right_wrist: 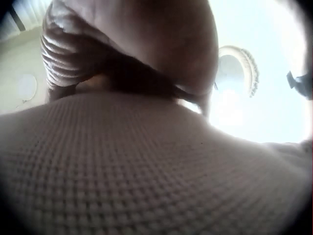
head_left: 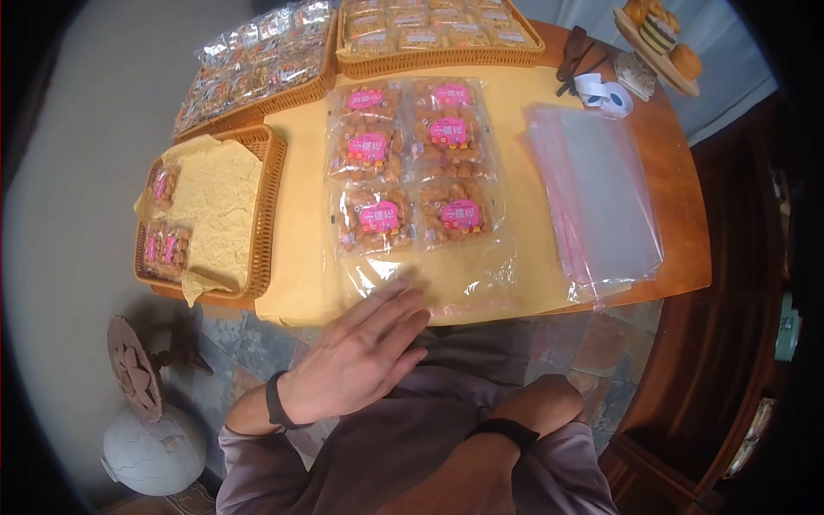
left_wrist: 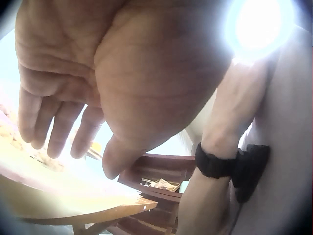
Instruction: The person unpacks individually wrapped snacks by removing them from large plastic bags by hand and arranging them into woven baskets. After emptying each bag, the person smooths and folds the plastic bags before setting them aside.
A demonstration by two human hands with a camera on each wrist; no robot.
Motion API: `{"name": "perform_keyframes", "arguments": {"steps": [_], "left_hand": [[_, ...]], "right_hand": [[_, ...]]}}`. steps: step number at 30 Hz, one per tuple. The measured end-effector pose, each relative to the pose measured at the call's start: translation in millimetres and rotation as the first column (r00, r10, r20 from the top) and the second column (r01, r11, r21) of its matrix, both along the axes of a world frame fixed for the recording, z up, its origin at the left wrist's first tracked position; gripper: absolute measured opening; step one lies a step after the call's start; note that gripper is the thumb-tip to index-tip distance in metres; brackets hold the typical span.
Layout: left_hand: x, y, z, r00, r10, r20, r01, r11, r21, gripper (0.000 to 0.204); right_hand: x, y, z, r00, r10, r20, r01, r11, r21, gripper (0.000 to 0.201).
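Observation:
My left hand (head_left: 360,348) hovers at the table's front edge with its fingers fairly straight and holds nothing. Its fingertips overlap the lower end of a large clear plastic bag (head_left: 369,275) in the head view. Six snack packs (head_left: 451,215) with pink oval labels lie inside that bag in two columns. In the left wrist view the left palm (left_wrist: 93,63) faces the camera. My right hand (head_left: 455,476) is bent back against the chest at the lower edge. Close up in the right wrist view, the right hand (right_wrist: 146,44) lies against the knitted shirt (right_wrist: 112,156), its fingertips hidden.
A paper-lined wicker basket (head_left: 268,193) with three packs stands at the left. Two fuller baskets of packs (head_left: 442,60) stand along the back. Flat clear bags (head_left: 601,197) lie stacked at the right, below a white roll (head_left: 614,99) and a bread stand (head_left: 639,43).

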State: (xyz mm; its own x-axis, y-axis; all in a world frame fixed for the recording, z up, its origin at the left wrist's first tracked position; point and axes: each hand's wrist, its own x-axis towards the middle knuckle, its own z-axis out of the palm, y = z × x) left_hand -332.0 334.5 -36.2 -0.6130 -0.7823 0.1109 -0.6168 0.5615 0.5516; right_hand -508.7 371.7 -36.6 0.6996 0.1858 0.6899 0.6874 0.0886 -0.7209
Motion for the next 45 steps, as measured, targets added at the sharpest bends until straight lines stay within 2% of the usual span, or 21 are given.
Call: {"name": "perform_keyframes", "arguments": {"steps": [4,9,12,18,30,32,33,34,35,36,38,39,41,42,44,45], "left_hand": [[-3.8,-0.9,-3.4,0.997,0.043,0.068,-0.041,0.999,-0.028,0.050],[-21.4,-4.7,-11.6,0.965,0.174,0.197,-0.162,0.984,-0.072,0.077],[-33.2,-11.1,-20.6,0.952,0.239,0.189,-0.225,0.970,-0.091,0.088],[-42.8,-24.7,-36.1,0.923,0.316,0.220,-0.280,0.943,-0.179,0.089],[-39.9,-29.6,-38.1,0.911,0.341,0.233,-0.293,0.931,-0.216,0.088],[-38.5,-29.8,-37.5,0.907,0.338,0.252,-0.290,0.934,-0.209,0.089],[-38.9,-30.6,-37.4,0.904,0.340,0.258,-0.288,0.932,-0.221,0.090],[-39.0,-30.7,-37.3,0.905,0.339,0.256,-0.291,0.934,-0.208,0.090],[-38.9,-30.6,-37.2,0.903,0.343,0.258,-0.292,0.932,-0.217,0.090],[-38.5,-31.2,-37.2,0.900,0.350,0.260,-0.295,0.927,-0.230,0.090],[-36.9,-32.3,-37.6,0.892,0.381,0.243,-0.326,0.915,-0.238,0.090],[-36.4,-33.3,-37.7,0.886,0.405,0.225,-0.349,0.903,-0.252,0.089],[-36.3,-35.1,-42.7,0.865,0.442,0.236,-0.378,0.885,-0.272,0.088],[-36.1,-36.3,-45.1,0.844,0.478,0.244,-0.404,0.865,-0.297,0.086],[-36.4,-34.0,-48.9,0.838,0.484,0.253,-0.405,0.861,-0.306,0.085],[-37.3,-34.4,-49.6,0.835,0.485,0.260,-0.401,0.860,-0.317,0.083]], "right_hand": [[8.4,-1.8,-1.1,1.000,0.024,0.010,-0.024,1.000,0.008,0.062],[10.7,-7.4,-2.0,0.995,0.094,0.042,-0.095,0.995,0.017,0.060],[14.6,-7.2,-3.8,0.991,0.122,0.046,-0.124,0.992,0.033,0.059],[6.8,-9.4,-6.5,0.977,0.204,0.054,-0.207,0.976,0.066,0.056],[-18.1,-18.8,-11.0,0.915,0.386,0.121,-0.400,0.907,0.129,0.052],[-34.7,-37.7,-1.3,0.909,0.416,-0.022,-0.408,0.900,0.152,0.030],[-41.6,-41.2,-6.2,0.908,0.418,-0.021,-0.409,0.897,0.167,0.030],[-47.4,-44.5,-15.0,0.959,0.261,0.112,-0.284,0.866,0.413,0.037],[-50.2,-44.2,-19.8,0.979,0.067,0.192,-0.177,0.749,0.639,0.045],[-50.0,-39.7,-19.8,0.979,0.072,0.189,-0.178,0.745,0.643,0.045],[-47.0,-23.5,-18.7,0.963,-0.177,0.203,0.022,0.803,0.596,0.069],[-44.8,-12.4,-11.9,0.963,-0.174,0.204,0.019,0.803,0.596,0.069],[-42.0,7.4,5.9,0.876,-0.398,0.271,0.138,0.746,0.651,0.091],[-45.1,2.8,6.4,0.877,-0.395,0.273,0.136,0.749,0.648,0.091],[-55.2,-10.2,7.5,0.926,-0.273,0.261,0.111,0.858,0.502,0.092],[-56.0,-11.1,8.7,0.926,-0.271,0.261,0.111,0.860,0.497,0.092]]}}
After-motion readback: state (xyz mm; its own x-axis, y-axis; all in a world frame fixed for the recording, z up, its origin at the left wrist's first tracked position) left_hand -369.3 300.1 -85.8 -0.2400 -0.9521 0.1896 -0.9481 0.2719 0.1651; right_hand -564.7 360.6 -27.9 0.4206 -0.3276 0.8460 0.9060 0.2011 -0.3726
